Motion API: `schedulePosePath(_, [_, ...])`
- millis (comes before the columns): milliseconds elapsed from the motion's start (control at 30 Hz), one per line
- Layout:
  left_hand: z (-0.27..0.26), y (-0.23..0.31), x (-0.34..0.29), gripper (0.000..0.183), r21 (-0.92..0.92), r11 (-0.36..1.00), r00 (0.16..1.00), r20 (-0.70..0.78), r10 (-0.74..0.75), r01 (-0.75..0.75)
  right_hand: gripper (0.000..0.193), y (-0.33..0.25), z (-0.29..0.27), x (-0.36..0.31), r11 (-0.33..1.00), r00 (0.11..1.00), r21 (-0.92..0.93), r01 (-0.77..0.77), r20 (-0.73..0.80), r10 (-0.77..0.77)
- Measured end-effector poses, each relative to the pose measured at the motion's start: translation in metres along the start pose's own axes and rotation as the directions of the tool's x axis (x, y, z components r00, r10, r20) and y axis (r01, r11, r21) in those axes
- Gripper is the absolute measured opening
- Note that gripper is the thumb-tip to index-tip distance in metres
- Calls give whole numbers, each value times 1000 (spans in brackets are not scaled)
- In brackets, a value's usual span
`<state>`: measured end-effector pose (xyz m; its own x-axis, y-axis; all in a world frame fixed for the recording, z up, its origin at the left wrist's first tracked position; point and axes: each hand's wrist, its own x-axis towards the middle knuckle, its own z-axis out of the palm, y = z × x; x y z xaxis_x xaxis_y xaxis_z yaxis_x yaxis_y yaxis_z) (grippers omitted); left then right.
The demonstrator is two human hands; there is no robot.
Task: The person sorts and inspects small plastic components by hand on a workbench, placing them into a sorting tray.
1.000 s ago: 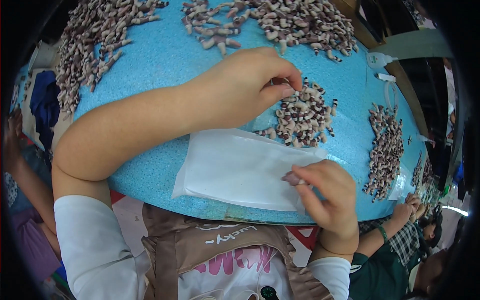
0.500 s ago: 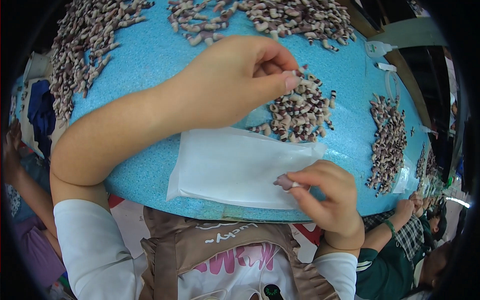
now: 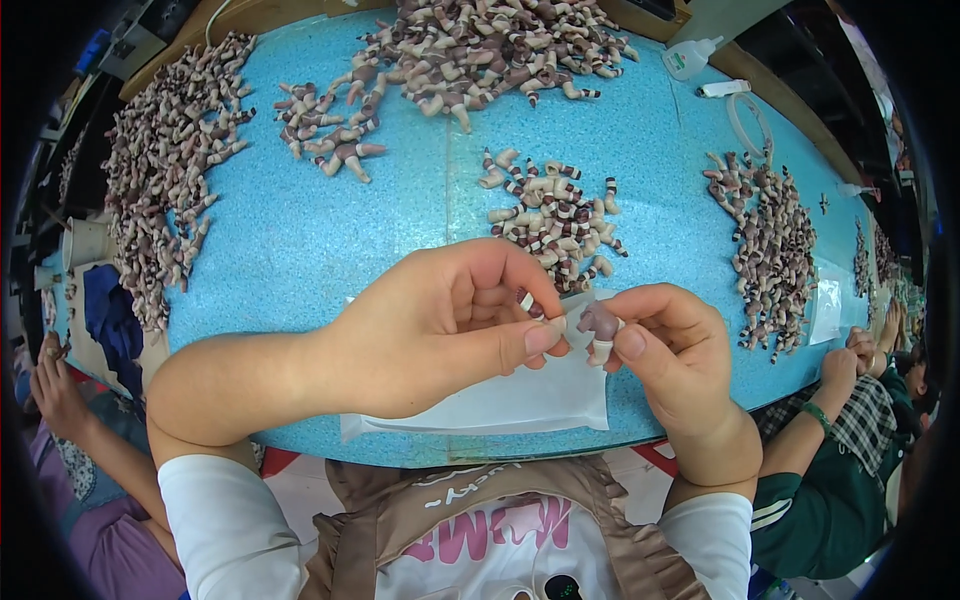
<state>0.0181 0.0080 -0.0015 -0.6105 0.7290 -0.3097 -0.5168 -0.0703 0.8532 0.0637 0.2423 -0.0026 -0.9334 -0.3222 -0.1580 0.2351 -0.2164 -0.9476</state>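
Mauve-and-cream figurine body point(image 3: 600, 325) sat in the person's right hand point(image 3: 690, 350), pinched between thumb and fingers above the table. Its long axis ran roughly toward the wearer, with a cream end pointing down that way. The left hand point(image 3: 430, 330) was curled narrow, a small striped limb piece point(image 3: 530, 303) held among its fingers, partly hidden by them. That piece slanted from upper left to lower right, its lower end turned toward the body; it lay just left of the body, with a narrow gap between. The left fingertips were just beside the body but seemed not to touch it.

Beneath both hands lay a flat white plastic sheet or bag point(image 3: 500, 410), near the edge of the blue speckled tabletop point(image 3: 280, 240). Just beyond was a heap of striped limb pieces point(image 3: 555, 215). Larger heaps of figurine parts stood at the far side point(image 3: 500, 50), left point(image 3: 165, 180) and right point(image 3: 775, 250), with a white squeeze bottle point(image 3: 688, 60) at the far right. Other people sat to either side, one in a dark green top point(image 3: 825, 520).
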Motion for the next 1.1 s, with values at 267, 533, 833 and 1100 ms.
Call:
schedulePosePath(267, [4, -4, -1, 19, 67, 994, 995, -30, 90, -88, 21, 5, 5, 4, 987, 1000, -160, -3, -24, -1])
schedulePosePath(533, [5, -3, 0, 21, 206, 978, 996, -73, 48, -33, 20, 12, 6, 7, 744, 932, -579, 334, 85, -352])
schedulePosePath(833, [-1, -7, 7, 20, 757, 448, 837, 233, 495, -475, 19, 10, 8, 6, 852, 961, -446, 275, 101, -258])
schedulePosePath(1100, [8, -12, 5, 19, 773, 349, 796, 310, 519, -529, 21, 5, 11, 3, 551, 867, -673, 494, 336, -367])
